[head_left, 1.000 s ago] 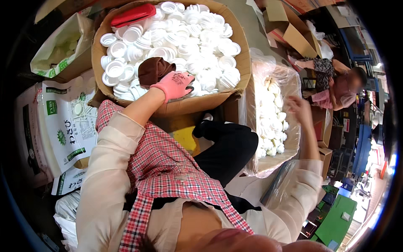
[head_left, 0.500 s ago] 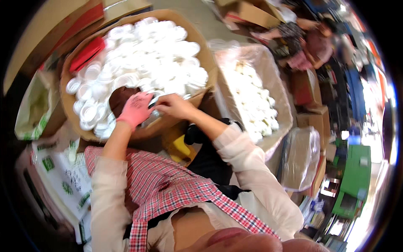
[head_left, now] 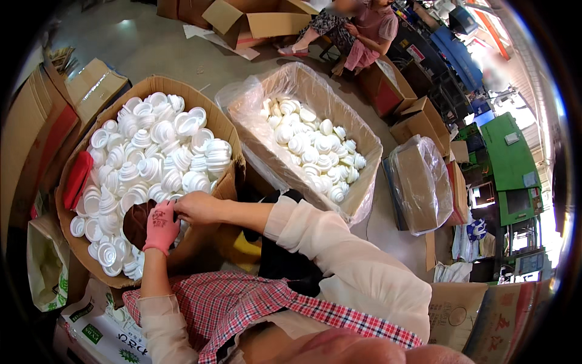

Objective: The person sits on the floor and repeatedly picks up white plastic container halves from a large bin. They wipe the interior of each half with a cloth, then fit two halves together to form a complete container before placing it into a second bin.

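In a pink glove, my left hand (head_left: 160, 225) is closed at the near side of a large cardboard box (head_left: 219, 118). My bare right hand (head_left: 197, 207) meets it there, its fingers bent together in a pinch. Whatever lies between the fingertips is hidden. A dark brown cloth-like thing (head_left: 135, 224) shows beneath and left of the glove. White ribbed plastic parts (head_left: 162, 133), round and cup-like, fill the box, some stacked in one another. A red flat object (head_left: 77, 179) lies on the parts along the box's left side.
Right of the box stands a plastic-lined carton (head_left: 357, 124) holding more white ribbed pieces (head_left: 312, 148). Open cartons (head_left: 276, 25) and a seated person (head_left: 370, 27) are at the back. A plastic-covered box (head_left: 421, 182) and green machine (head_left: 512, 158) stand right; a printed white sack (head_left: 100, 324) lies left.
The view has swung, so the boxes and both hands sit further left and lower in the picture. Both hands remain together at the box's near edge.
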Demonstrator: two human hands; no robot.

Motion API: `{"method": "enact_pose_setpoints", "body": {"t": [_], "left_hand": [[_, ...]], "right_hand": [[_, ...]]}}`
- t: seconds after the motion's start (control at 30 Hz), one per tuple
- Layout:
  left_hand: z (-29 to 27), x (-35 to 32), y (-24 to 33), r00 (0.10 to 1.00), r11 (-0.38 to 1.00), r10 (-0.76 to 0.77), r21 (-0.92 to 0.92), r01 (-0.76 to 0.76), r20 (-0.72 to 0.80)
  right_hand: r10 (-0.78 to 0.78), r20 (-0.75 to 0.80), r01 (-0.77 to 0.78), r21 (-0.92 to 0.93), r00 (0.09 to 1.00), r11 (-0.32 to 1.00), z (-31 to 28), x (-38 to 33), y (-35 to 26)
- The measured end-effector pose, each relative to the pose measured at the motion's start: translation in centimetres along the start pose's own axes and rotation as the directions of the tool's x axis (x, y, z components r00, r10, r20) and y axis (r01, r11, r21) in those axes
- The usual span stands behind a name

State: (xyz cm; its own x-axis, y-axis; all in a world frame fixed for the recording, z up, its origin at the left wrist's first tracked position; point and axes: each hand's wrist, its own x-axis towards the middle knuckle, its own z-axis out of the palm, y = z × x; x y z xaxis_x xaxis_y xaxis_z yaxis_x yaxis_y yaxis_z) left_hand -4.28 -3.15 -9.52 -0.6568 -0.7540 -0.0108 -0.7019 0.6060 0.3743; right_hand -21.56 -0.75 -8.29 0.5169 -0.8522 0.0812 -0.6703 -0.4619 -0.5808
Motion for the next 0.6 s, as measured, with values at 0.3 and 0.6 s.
{"method": "enact_pose_setpoints", "body": {"t": [0.3,0.6], "left_hand": [[0.5,1.3,0.6,0.997,0.997,0.034,-0.060,-0.038,-0.068],[0.5,1.8,0.8,0.994,0.999,0.033,-0.040,-0.037,-0.106]], "right_hand": [[0.017,-0.010,-0.017,-0.052,1.000,0.999,0.1,-0.1,1.0],[-0.013,-0.056,0.013,0.000,0.998,1.000,-0.6,-0.1,0.8]]}}
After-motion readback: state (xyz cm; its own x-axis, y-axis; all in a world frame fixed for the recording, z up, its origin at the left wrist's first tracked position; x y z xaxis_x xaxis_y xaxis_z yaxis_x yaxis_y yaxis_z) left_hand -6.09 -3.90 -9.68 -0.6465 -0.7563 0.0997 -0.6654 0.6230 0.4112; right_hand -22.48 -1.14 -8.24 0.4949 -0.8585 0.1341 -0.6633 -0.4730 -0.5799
